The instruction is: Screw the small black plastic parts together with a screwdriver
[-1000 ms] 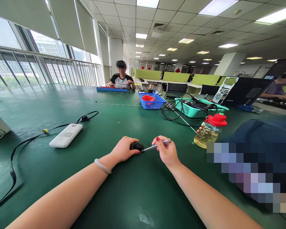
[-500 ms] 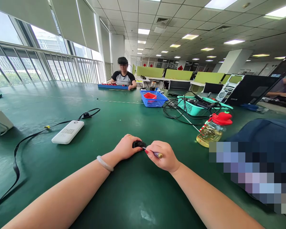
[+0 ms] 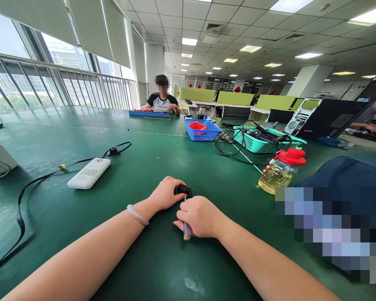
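My left hand [image 3: 163, 194] is closed around a small black part [image 3: 183, 190] that rests on the green table [image 3: 113, 234]. A pale bangle sits on that wrist. My right hand [image 3: 199, 217] is curled round a slim screwdriver [image 3: 186, 228] with a clear purple handle. The handle's end points toward me and its tip meets the black part from the near side. Both hands lie close together in the middle of the view.
A white power bank [image 3: 89, 173] with a black cable [image 3: 34, 182] lies to the left. A red-lidded bottle [image 3: 280, 170] of yellow liquid and a dark blue bag [image 3: 341, 175] are on the right. Blue [image 3: 201, 130] and teal [image 3: 253, 142] baskets sit farther back. Other people sit at the far end and right.
My right hand has swung the screwdriver round from pointing sideways to pointing away from me, and has moved nearer to my body. My left hand stays on the black part.
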The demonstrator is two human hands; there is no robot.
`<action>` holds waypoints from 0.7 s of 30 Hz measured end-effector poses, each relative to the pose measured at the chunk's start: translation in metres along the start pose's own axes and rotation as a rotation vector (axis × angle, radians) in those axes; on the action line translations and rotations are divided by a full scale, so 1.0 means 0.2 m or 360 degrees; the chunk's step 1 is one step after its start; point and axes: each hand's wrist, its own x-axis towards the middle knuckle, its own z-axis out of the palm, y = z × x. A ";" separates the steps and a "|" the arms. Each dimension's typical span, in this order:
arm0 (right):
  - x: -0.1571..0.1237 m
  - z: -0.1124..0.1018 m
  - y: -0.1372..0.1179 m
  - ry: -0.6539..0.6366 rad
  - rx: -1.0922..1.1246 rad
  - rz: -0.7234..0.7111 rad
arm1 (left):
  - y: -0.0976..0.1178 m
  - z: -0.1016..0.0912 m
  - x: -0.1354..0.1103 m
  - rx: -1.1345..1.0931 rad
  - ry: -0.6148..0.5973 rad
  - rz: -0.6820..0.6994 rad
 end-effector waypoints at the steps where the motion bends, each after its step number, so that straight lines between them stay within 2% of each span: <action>1: 0.00 -0.01 0.01 0.0057 0.0070 0.0060 | 0.00 0.00 0.00 0.0004 0.0003 0.0006; 3: -0.02 -0.05 0.05 0.0192 0.0295 0.0252 | -0.01 0.00 0.00 0.0005 -0.0001 0.0020; 6: -0.05 -0.07 0.12 0.0409 0.0798 0.0694 | 0.00 0.00 0.00 0.0001 -0.0026 0.0011; 9: -0.09 -0.04 0.19 0.0635 0.1255 0.1176 | 0.01 -0.01 0.00 0.0003 -0.0057 -0.0023; 12: -0.10 0.01 0.23 0.0763 0.1524 0.1438 | 0.02 -0.02 -0.01 0.0003 -0.0069 -0.0026; 15: -0.10 0.02 0.23 0.0799 0.1547 0.1488 | 0.02 -0.02 -0.01 0.0010 -0.0064 -0.0028; 17: -0.10 0.00 0.21 0.0786 0.1446 0.1436 | 0.02 -0.02 -0.01 0.0013 -0.0060 -0.0032; 21: -0.08 -0.06 0.17 0.0706 0.1059 0.1095 | 0.01 -0.01 0.00 0.0011 -0.0044 -0.0028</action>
